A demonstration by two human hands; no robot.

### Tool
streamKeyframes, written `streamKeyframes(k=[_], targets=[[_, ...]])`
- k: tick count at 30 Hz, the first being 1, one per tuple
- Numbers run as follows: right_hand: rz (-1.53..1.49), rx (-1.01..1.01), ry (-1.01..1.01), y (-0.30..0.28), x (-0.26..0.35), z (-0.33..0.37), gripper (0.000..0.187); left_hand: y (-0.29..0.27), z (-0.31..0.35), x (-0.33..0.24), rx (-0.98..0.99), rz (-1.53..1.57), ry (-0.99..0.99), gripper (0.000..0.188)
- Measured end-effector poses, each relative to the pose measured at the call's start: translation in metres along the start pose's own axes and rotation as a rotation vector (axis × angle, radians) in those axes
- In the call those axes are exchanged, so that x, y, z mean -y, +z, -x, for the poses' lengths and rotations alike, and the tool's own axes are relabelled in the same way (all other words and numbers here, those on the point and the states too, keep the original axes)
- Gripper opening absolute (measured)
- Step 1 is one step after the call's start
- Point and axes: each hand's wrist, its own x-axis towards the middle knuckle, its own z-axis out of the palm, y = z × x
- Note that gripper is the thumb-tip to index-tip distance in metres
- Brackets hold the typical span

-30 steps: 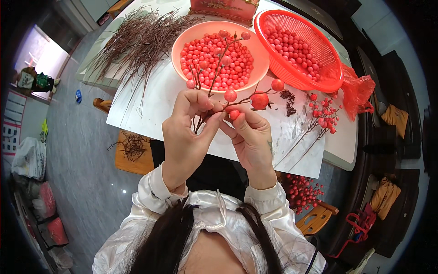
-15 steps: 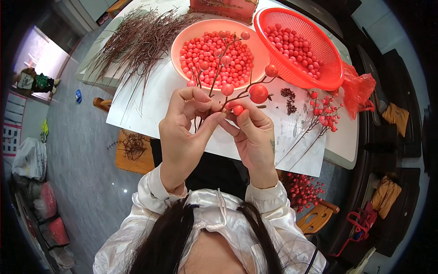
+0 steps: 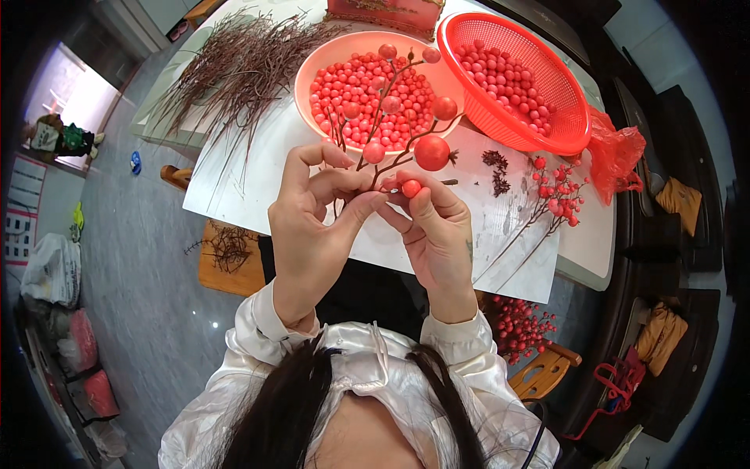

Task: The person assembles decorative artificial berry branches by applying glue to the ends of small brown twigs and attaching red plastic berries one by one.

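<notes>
Between my hands stands a brown artificial berry branch (image 3: 399, 159) with several coral-red berries on its twigs. My left hand (image 3: 314, 215) pinches the branch near its lower fork, thumb against forefinger. In my right hand (image 3: 434, 227), thumb and fingers are closed on a small red berry (image 3: 411, 188), held beside the branch. Whether that berry is joined to a twig is hidden by the fingertips. One larger berry (image 3: 432, 153) hangs on the branch just above my right fingers. Behind the branch sits a pale pink bowl (image 3: 303, 82) full of loose red berries.
A red plastic strainer basket (image 3: 574, 94) with more berries leans at the back right, beside a red plastic bag (image 3: 613, 156). Bare brown twigs (image 3: 234, 70) lie at the far left. A finished-looking berry spray (image 3: 556, 191) and dark scraps (image 3: 496, 170) rest on the white board (image 3: 500, 227).
The branch has turned slightly in my fingers, its upper twigs shifting right and the large berry shifting left and up. Both hands stay nearly in place.
</notes>
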Motion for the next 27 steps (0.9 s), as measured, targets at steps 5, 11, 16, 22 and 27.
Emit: streamKeyframes(k=[5,11,16,22,27], targets=[[-0.056,0.024,-0.003,-0.001,-0.001,0.0,0.028,-0.001,-0.001,-0.002,0.013,-0.072,-0.004,0.043],[-0.041,0.002,0.0,-0.004,-0.002,0.001,0.027,0.002,-0.002,0.004,-0.02,-0.078,0.101,0.034],[-0.039,-0.003,-0.001,-0.003,-0.001,0.0,0.024,0.001,-0.003,0.007,-0.025,-0.183,0.114,0.035],[-0.016,-0.017,-0.014,-0.005,-0.001,0.0,0.022,0.002,-0.004,0.006,-0.035,-0.189,0.103,0.03],[0.016,-0.002,0.006,-0.007,0.002,-0.002,0.021,0.001,-0.005,0.009,-0.037,-0.165,0.091,0.03]])
